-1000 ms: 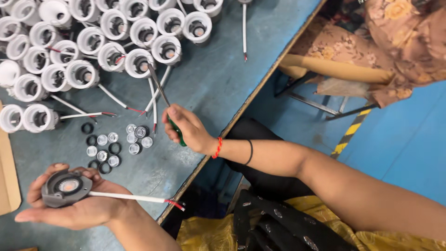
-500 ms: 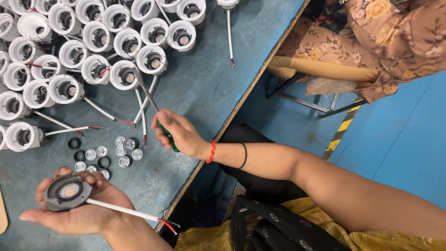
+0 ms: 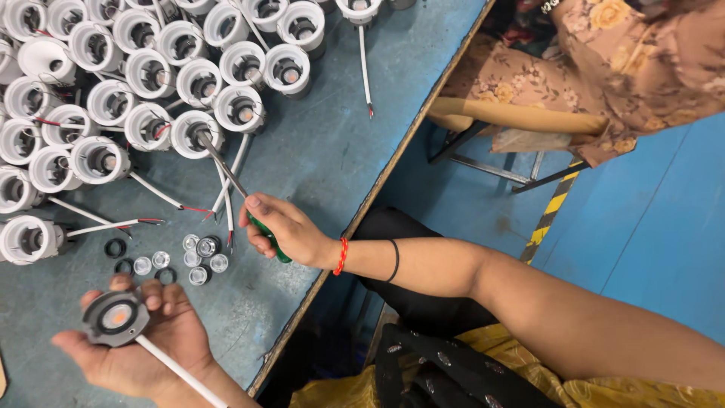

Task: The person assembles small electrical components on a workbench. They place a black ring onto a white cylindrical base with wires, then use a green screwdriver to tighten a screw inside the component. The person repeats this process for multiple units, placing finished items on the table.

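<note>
My left hand (image 3: 147, 344) lies palm up at the lower left and holds a round dark lamp module (image 3: 115, 318) with an orange centre; a white cable (image 3: 181, 373) runs from it across my wrist. My right hand (image 3: 285, 229) grips a green-handled screwdriver (image 3: 231, 175), whose metal shaft points up-left and ends at a white round lamp housing (image 3: 195, 134). A cluster of small clear lenses and black rings (image 3: 181, 258) lies on the blue table (image 3: 325, 159) between both hands.
Several white lamp housings (image 3: 143, 75) with white cables fill the table's upper left. The table edge (image 3: 393, 170) runs diagonally. Another person in a floral garment (image 3: 604, 68) sits at the upper right on a stool (image 3: 513, 121). Blue floor with a yellow-black stripe (image 3: 555, 208).
My left hand with the lamp module has drawn slightly nearer and tilted, its cable now pointing down-right. My right hand keeps the screwdriver and its tip has come to a housing.
</note>
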